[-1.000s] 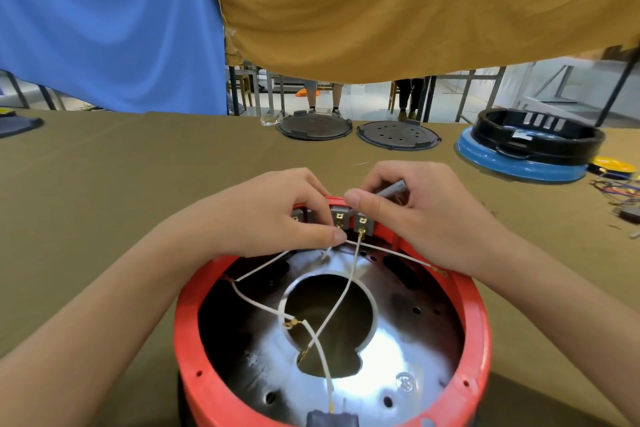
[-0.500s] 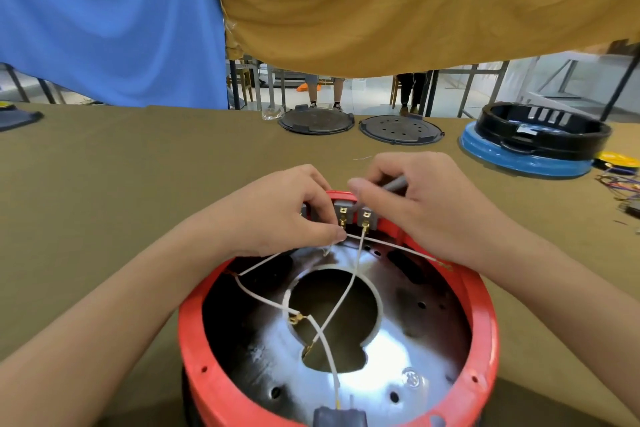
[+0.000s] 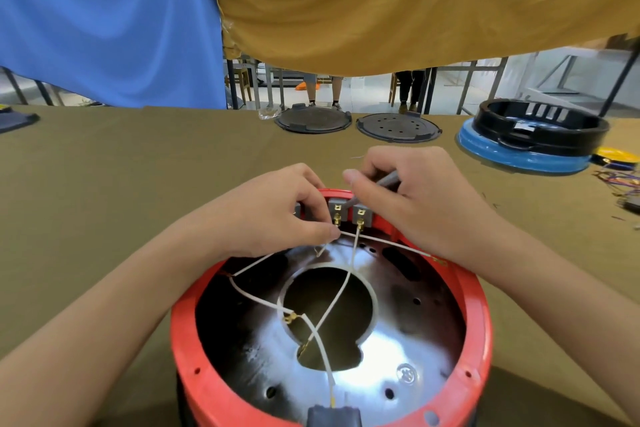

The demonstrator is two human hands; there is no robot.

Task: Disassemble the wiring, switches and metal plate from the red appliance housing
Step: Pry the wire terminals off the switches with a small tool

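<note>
The red appliance housing [image 3: 481, 333] stands open side up in front of me. Inside lies a shiny metal plate [image 3: 391, 364] with a round hole, crossed by white wires [image 3: 337, 295]. Grey switches [image 3: 349, 213] with brass terminals sit at the far rim. My left hand [image 3: 273, 215] pinches a white wire at the left switch's terminal. My right hand [image 3: 415, 198] grips a grey tool [image 3: 388, 178] whose tip points down between the switches. A dark plug socket [image 3: 334, 416] sits at the near rim.
The olive-covered table [image 3: 121, 184] carries two dark round lids [image 3: 356, 123] at the back, a black ring on a blue base [image 3: 533, 135] at the right, and loose coloured wires [image 3: 620, 180] at the far right. Blue and ochre cloths hang behind; people's legs show beyond.
Both hands and the housing have shifted slightly up the frame as the camera moved closer. The grips on the wire and the tool are unchanged.
</note>
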